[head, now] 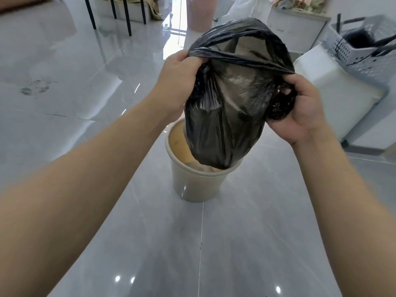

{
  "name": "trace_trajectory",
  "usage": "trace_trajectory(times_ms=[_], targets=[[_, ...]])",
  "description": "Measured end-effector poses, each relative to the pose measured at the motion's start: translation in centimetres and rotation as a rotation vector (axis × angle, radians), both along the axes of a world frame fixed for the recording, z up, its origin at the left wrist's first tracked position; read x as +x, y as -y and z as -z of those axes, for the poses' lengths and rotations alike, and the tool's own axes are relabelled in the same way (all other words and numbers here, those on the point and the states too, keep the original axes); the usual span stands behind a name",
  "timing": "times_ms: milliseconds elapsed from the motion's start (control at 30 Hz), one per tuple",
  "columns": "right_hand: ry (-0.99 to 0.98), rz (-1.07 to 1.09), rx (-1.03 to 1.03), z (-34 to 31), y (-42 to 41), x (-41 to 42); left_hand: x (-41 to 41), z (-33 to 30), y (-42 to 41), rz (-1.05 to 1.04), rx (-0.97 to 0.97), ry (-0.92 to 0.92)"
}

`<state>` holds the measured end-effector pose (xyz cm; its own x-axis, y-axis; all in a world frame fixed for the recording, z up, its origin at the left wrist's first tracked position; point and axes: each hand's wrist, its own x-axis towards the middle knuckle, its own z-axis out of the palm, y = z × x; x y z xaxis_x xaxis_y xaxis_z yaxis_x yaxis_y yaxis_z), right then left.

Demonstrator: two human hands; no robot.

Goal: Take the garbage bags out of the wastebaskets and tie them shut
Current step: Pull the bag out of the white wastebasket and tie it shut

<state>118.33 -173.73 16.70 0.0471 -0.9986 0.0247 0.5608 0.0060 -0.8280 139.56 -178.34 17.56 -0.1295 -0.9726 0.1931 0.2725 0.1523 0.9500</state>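
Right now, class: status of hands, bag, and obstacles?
Left hand and right hand grip the bag rim. Bag lifted above the bin, untied. Nothing blocking.

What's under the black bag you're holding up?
Under the black plastic garbage bag stands a round beige plastic wastebasket on the grey tiled floor. The bag's bottom hides part of its inside, so I cannot tell what is left there.

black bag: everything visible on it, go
The black garbage bag is thin, semi-translucent, wrinkled plastic, mouth open and untied. The left hand grips its rim; the right hand grips the opposite rim and a bunched handle. It hangs upright, with its bottom dipping into the beige wastebasket.
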Motion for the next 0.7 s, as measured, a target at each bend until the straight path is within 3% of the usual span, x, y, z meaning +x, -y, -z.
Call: trace_trajectory(times_ms=[167, 333, 400, 533, 633, 700], targets=[[-0.062, -0.070, -0.066, -3.0, -2.3, -1.3, -0.5, -2.9, -2.3, 0.089, 0.039, -0.051], [0.071, -0.058, -0.144, -6.0, -3.7, -2.3, -1.1, -5.9, -4.3, 0.236, 0.049, -0.116], [0.034, -0.083, -0.175, -6.8, -4.6, -2.7, -1.7, -6.3, -4.9, 0.286, 0.094, -0.114], [-0.289, -0.221, -0.071, -5.8, -6.0, -4.7, -2.1, -4.0, -5.6, 0.645, 0.213, 0.087], [-0.593, -0.335, 0.240, -2.4, -6.3, -6.1, -2.3, -0.2, -5.8, 0.901, 0.322, 0.397], [-0.830, -0.531, 0.425, 0.0, -6.9, -5.8, -2.6, 2.7, -6.2, 0.985, 0.384, 0.600]])
